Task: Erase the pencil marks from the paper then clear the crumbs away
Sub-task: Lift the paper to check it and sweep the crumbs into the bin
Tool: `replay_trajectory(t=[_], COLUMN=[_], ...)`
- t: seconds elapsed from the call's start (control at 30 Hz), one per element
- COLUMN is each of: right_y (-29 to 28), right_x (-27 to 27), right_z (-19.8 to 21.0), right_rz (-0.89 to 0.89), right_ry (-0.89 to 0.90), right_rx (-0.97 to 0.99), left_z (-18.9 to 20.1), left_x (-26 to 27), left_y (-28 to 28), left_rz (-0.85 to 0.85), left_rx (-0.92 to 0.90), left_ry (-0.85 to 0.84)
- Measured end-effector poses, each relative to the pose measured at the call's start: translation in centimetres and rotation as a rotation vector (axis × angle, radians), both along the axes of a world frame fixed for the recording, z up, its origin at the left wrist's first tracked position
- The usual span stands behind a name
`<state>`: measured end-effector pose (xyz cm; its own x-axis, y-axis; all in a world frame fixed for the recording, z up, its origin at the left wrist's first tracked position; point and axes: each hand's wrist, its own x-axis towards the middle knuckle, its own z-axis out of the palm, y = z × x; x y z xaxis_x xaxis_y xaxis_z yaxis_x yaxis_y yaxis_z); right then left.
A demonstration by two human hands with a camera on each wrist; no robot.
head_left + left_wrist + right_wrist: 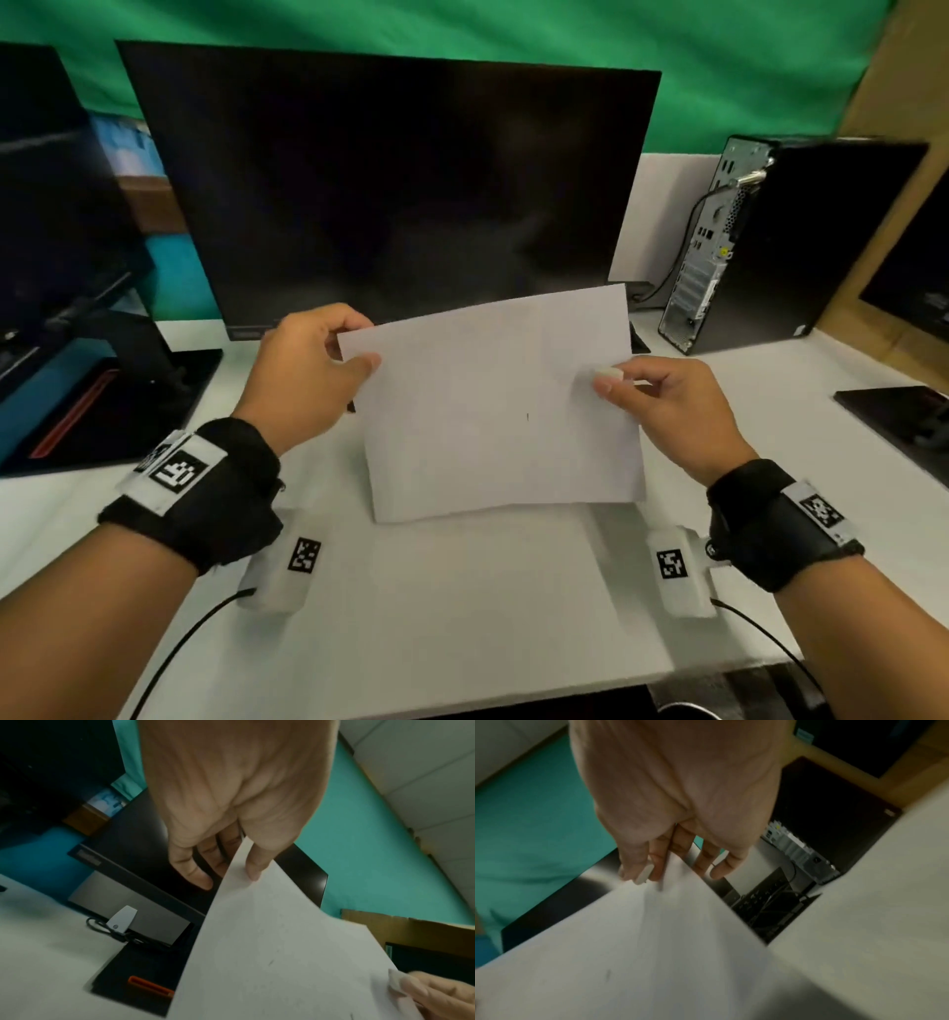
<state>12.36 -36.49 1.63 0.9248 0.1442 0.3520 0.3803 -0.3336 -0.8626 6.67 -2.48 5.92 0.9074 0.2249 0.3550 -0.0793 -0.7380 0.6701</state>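
Note:
A white sheet of paper (493, 406) is held up off the white desk (462, 606), tilted toward me, in front of the monitor. One short dark pencil mark (528, 417) shows near its middle. My left hand (328, 360) pinches the sheet's upper left corner, thumb in front, fingers behind (231, 874). My right hand (642, 390) pinches the right edge, with a small white eraser (608, 372) pressed under the thumb against the paper (644, 874). The mark also shows in the wrist views, blurred.
A large dark monitor (390, 195) stands just behind the paper. A second screen (51, 205) stands on the left. A black computer tower (785, 241) sits at the right rear, cables beside it. An orange object (149, 986) lies on the monitor's base.

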Motion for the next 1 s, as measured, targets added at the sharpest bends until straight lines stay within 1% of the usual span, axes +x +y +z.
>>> replay_trajectory(t=[0.07,0.17,0.33,0.43,0.7,0.93,1.0], right_y=[-0.4,-0.8,-1.3,-1.8,-2.2,-2.1,-2.0], right_x=[0.1,0.3,0.3,0.2,0.1,0.3,0.4], right_z=[0.6,0.9,0.5,0.4,0.4,-0.2,-0.2], right_rz=[-0.02,-0.015,-0.045,-0.07,-0.056,-0.036,-0.031], right_ry=[-0.036,-0.076,-0.076,-0.092,-0.08,-0.079,-0.072], right_rx=[0.004,-0.096,-0.101,-0.062,-0.05,-0.066,-0.038], left_z=[0.5,0.6,0.3,0.2,0.5,0.2,0.1], left_x=[0.0,0.0,-0.2,-0.1,0.1,-0.2,-0.3], left_y=[-0.2,-0.8,-1.5,-1.4,-1.8,-1.5,-1.4], left_rz=[0.019,0.004,-0.011,0.003,-0.032,-0.021,-0.029], left_rx=[-0.027,-0.031,-0.042,-0.053,-0.087,-0.102,-0.107], left_ry=[-0.058,-0.104,-0.147,-0.147,-0.17,-0.165,-0.167])
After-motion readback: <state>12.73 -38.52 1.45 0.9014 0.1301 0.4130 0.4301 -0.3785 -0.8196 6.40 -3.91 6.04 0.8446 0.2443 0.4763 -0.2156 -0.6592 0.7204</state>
